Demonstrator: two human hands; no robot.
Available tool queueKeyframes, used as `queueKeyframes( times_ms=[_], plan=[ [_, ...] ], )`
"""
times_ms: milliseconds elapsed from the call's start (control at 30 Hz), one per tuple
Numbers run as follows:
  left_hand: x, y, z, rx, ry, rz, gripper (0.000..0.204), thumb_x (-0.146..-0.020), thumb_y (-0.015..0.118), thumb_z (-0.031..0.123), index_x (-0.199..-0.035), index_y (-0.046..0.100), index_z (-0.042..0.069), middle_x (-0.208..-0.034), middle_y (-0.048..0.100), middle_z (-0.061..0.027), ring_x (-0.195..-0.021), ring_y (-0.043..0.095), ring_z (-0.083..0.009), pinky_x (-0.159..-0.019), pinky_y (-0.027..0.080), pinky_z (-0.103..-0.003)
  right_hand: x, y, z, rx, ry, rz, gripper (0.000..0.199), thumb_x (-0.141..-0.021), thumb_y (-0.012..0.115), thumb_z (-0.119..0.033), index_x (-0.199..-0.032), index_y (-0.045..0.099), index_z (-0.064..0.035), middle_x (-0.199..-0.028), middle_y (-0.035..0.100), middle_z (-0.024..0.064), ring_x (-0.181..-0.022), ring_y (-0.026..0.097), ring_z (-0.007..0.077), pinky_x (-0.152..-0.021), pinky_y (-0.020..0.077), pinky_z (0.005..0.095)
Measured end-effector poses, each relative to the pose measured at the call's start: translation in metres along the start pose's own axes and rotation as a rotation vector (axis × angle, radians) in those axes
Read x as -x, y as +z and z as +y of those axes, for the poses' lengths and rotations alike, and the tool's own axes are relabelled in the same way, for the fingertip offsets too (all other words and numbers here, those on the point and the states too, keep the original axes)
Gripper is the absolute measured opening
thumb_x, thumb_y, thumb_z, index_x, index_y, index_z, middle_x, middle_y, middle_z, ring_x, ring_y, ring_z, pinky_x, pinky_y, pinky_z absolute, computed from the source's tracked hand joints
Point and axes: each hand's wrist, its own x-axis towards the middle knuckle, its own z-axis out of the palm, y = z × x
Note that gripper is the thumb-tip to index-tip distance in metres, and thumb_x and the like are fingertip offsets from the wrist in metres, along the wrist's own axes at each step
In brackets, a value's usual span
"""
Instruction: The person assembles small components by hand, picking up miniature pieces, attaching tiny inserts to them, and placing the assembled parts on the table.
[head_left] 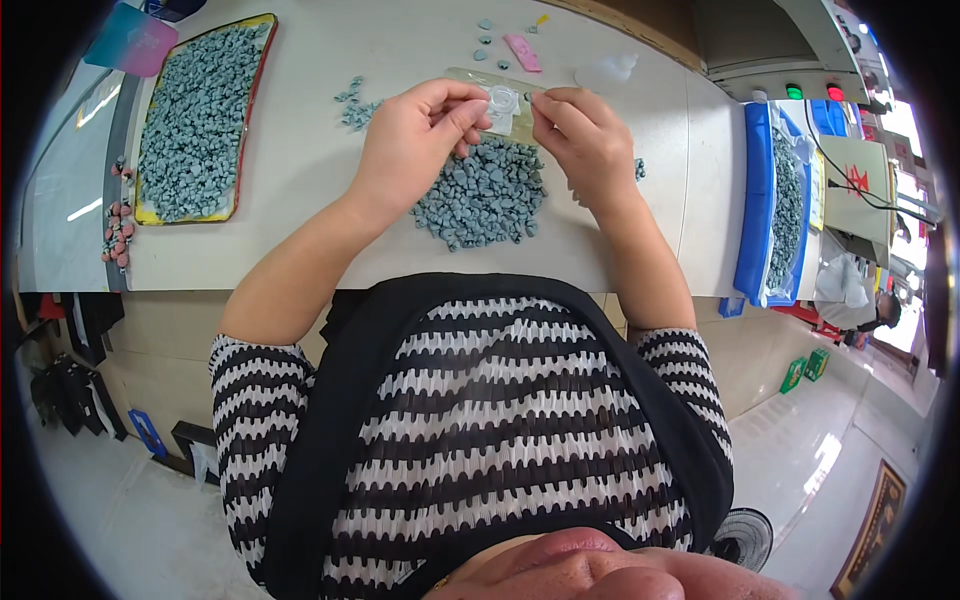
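A person in a black-and-white striped top (pixel 500 420) sat close against a white table (pixel 290 130), where a pile of grey-green pieces (pixel 485 200) lay heaped just below the hands. Beyond the heap, an olive-tinted sheet (pixel 523 128) bore a clear round item (pixel 503 101), set between the two hands. The right hand (pixel 590 135) pinched a small dark piece (pixel 528 97) between thumb and forefinger, at the round item's right side. The left hand (pixel 425 125) came in from the other side, its thumb and forefinger drawn together beside the item (whether they gripped anything could not be told). A small cluster of similar pieces (pixel 356 108) lay near the left wrist. Farther off, a pink item (pixel 522 52) rested beside a few scattered bits, a yellow-and-red tray (pixel 152 216) brimmed at left, and a blue bin (pixel 752 200) stood at right.
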Motion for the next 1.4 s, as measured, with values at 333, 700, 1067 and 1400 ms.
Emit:
queueKeyframes(
  times_ms=[333,700,1067,1400],
  plan=[
    [0.000,-0.002,-0.001,0.052,-0.060,-0.019,0.022,-0.097,0.053,0.008,-0.111,0.058,-0.009,-0.092,0.068,-0.0118,-0.073,0.061,-0.0121,-0.069,0.052,-0.025,0.004,0.003,0.005,0.093,-0.114,-0.135,0.027,-0.072,0.073,0.000,-0.098,0.069,-0.0050,-0.092,0.066,0.0050,-0.079,0.064,0.0211,-0.066,0.0534,0.0315],
    [0.001,0.000,-0.008,-0.148,-0.045,-0.012,0.017,-0.098,0.055,0.017,-0.099,0.061,0.001,-0.078,0.061,0.0003,-0.068,0.053,-0.0052,-0.061,0.043,-0.020,0.003,0.004,-0.007,-0.239,0.254,-0.039,0.019,-0.080,0.071,-0.001,-0.099,0.069,-0.0023,-0.087,0.068,0.0061,-0.070,0.063,0.0122,-0.064,0.0524,0.0258],
    [0.004,0.008,-0.006,-0.272,0.186,0.018,0.018,-0.097,0.058,0.015,-0.102,0.063,-0.001,-0.081,0.066,-0.0036,-0.074,0.061,-0.0084,-0.066,0.049,-0.023,-0.001,-0.005,-0.020,-0.951,0.944,-0.210,0.019,-0.088,0.068,-0.014,-0.095,0.066,0.0034,-0.084,0.069,0.0059,-0.070,0.059,0.0065,-0.064,0.0488,0.0208],
    [0.004,0.011,-0.010,-0.560,0.530,0.107,0.012,-0.091,0.062,0.008,-0.099,0.065,0.000,-0.083,0.069,-0.0111,-0.074,0.068,-0.0208,-0.064,0.052,-0.030,0.010,0.014,-0.031,-0.641,0.615,0.018,0.008,-0.079,0.071,-0.001,-0.086,0.067,0.0012,-0.078,0.067,0.0051,-0.070,0.062,0.0100,-0.065,0.0510,0.0229]
  ],
)
